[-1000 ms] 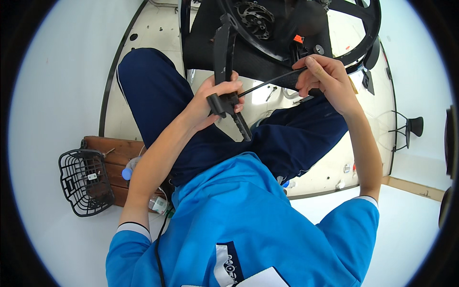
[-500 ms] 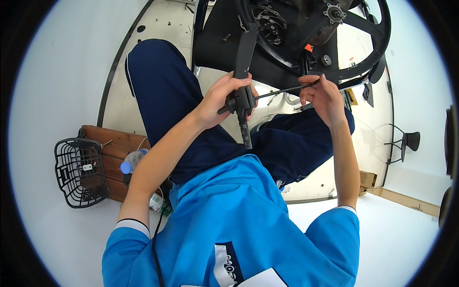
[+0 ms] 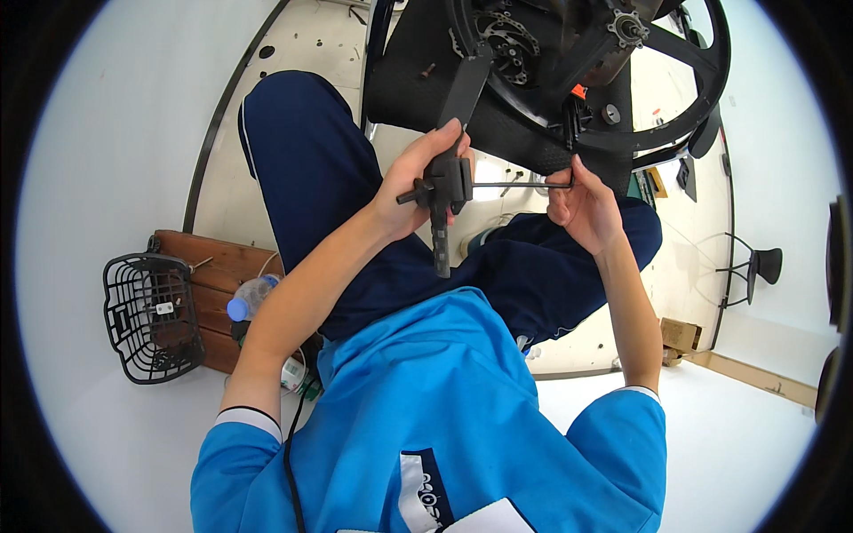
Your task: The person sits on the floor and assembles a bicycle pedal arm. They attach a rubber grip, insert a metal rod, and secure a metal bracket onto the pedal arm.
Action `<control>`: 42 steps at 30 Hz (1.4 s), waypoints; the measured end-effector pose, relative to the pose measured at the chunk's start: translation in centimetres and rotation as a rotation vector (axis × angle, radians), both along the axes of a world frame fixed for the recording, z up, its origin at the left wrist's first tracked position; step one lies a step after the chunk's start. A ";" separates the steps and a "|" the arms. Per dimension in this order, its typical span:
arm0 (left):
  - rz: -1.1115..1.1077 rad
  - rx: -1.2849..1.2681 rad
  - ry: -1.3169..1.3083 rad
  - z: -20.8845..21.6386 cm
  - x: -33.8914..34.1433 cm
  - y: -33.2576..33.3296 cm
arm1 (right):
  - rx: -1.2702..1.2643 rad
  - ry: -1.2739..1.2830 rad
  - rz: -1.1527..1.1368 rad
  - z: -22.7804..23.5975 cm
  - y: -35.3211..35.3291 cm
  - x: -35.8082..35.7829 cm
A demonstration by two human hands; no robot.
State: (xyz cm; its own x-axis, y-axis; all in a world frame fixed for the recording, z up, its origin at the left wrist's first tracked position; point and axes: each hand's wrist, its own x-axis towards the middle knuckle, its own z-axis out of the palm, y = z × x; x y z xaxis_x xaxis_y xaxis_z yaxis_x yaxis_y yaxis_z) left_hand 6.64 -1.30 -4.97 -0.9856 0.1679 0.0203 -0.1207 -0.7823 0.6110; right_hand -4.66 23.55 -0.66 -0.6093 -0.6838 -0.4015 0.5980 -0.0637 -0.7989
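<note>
My left hand (image 3: 414, 182) is closed round a black bracket (image 3: 442, 185), which has a flat bar running up toward the wheel and a narrow toothed-looking end hanging below. A long thin hex key (image 3: 515, 185) reaches level from the bracket's right side to my right hand (image 3: 586, 206). The fingertips of that hand pinch its bent end. Whether the key's tip is seated in a bolt I cannot make out. Just beyond both hands is a black spoked wheel (image 3: 653, 138) with a sprocket (image 3: 628, 30) and a brake disc (image 3: 511, 49).
Under the wheel is a black padded surface (image 3: 404, 93) holding a loose bolt (image 3: 428, 68) and a small round metal piece (image 3: 610, 114). To the left stand a black wire basket (image 3: 151, 320), a wooden board (image 3: 218, 293) and a bottle (image 3: 253, 298). A cardboard box (image 3: 680, 335) lies at right.
My right hand has come down and slightly left. The hex key has turned from slanting up to nearly level, and the bracket has tilted a little in my left hand.
</note>
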 end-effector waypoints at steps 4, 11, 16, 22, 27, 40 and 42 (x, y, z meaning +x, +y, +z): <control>-0.019 -0.097 -0.028 0.8 0.4 0.4 | -0.043 -0.207 -0.003 -1.2 1.1 0.2; -0.058 -0.051 -0.038 0.9 0.2 0.4 | -0.042 -0.003 0.020 -0.8 0.7 1.4; -0.158 0.265 -0.041 0.1 0.1 -0.1 | 0.096 0.443 0.005 -0.8 1.4 2.2; -0.242 0.495 0.002 -0.8 -0.2 -0.2 | 0.076 0.753 0.006 -1.3 2.3 2.1; -0.225 0.214 -0.166 2.0 0.1 -1.1 | 0.163 0.927 -0.012 0.5 2.3 1.9; -0.109 0.319 -0.175 1.7 0.3 -0.5 | 0.481 1.191 0.129 -0.3 1.1 5.1; 0.023 0.043 -0.123 3.2 0.7 -0.3 | 0.386 1.082 0.038 -1.8 0.5 5.7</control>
State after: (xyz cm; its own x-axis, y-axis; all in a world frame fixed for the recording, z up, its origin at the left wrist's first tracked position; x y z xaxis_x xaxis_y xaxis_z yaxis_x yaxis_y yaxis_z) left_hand 7.35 -1.63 -1.77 -0.9846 0.1469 -0.0946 -0.1746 -0.8111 0.5582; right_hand 1.08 24.04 -2.43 -0.7446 -0.6540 0.1332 -0.4174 0.3005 -0.8576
